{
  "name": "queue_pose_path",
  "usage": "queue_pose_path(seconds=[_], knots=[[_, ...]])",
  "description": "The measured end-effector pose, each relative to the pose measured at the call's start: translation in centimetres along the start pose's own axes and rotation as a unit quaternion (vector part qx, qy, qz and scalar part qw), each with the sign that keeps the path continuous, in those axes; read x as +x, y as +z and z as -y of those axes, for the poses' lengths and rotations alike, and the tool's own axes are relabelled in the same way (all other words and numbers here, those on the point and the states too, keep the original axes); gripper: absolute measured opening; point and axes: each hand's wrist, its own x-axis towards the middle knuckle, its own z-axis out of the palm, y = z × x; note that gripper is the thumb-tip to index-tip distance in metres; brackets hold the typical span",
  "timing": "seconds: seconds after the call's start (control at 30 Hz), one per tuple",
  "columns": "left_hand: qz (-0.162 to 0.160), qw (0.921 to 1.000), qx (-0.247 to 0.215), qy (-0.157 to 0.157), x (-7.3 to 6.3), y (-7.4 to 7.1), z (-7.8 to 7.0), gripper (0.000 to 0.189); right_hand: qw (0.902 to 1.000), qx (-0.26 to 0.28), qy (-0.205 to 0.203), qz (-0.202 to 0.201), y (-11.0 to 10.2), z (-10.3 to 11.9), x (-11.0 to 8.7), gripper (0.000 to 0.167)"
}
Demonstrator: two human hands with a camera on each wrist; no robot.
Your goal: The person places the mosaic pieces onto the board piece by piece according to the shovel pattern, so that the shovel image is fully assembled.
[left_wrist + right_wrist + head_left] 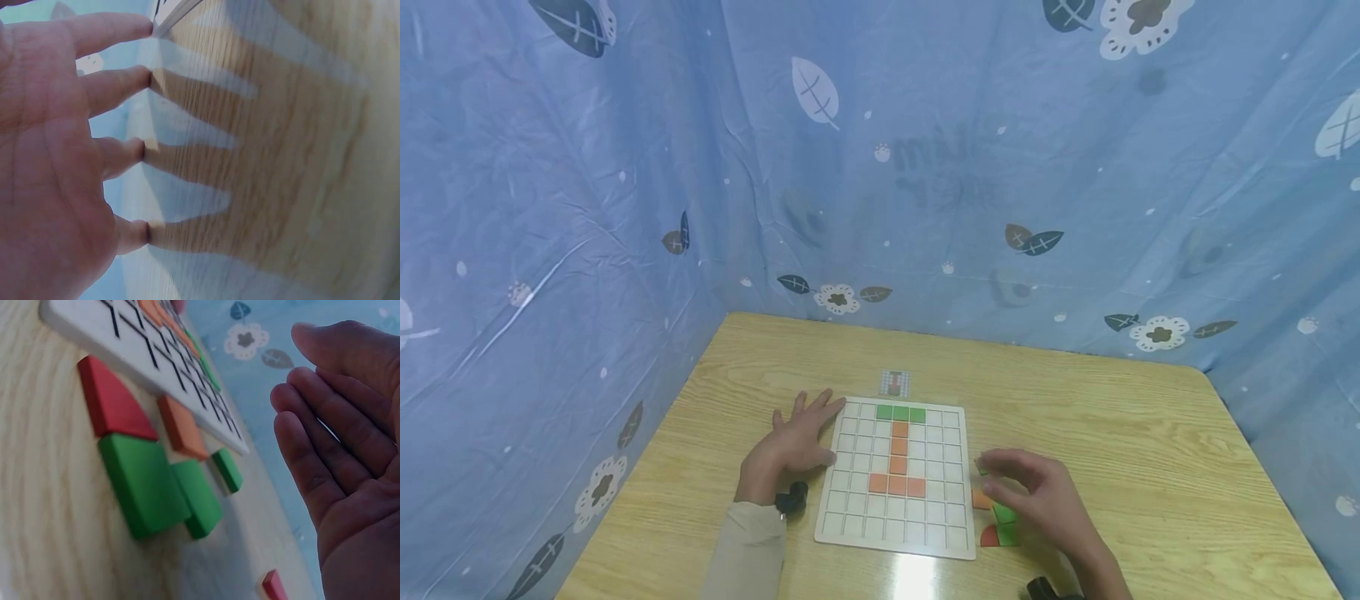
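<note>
A white grid board (853,523) lies flat on the table, with three green square tiles (901,413) along its far row. Below them runs a column of orange tiles (898,447) ending in an orange row (897,485). My left hand (792,443) is spread at the board's left side, fingertips down on the wood, the index finger touching the board's corner. Over the loose tiles at the board's right hovers my right hand (1036,490), fingers slightly bent, holding nothing. Beneath it lie a red rounded tile (115,403), an orange tile (182,428) and several green tiles (140,484).
A small picture card (894,383) with a coloured grid pattern lies beyond the board's far edge. Another red piece (274,584) lies apart from the other tiles. Blue patterned curtains (940,208) enclose the wooden table (1150,450) at the back and sides.
</note>
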Motion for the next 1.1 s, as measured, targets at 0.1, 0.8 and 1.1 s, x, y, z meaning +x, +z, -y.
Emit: queue_pose_path(seconds=[0.1, 0.8, 1.1], knots=[[0.001, 1.0, 0.002, 0.0, 0.0, 0.0, 0.1, 0.096, 1.0, 0.003, 0.006, 0.0, 0.0, -0.4, -0.3, 0.038], [0.002, 1.0, 0.0, 0.007, 0.1, 0.0, 0.3, 0.095, 0.9982, -0.037, 0.047, -0.007, 0.9, -1.3, -1.3, 0.033], [0.002, 1.0, 0.0, 0.007, 0.1, 0.0, 0.4, 0.095, 0.9938, -0.098, 0.046, -0.023, 1.1, -1.3, -1.5, 0.032]])
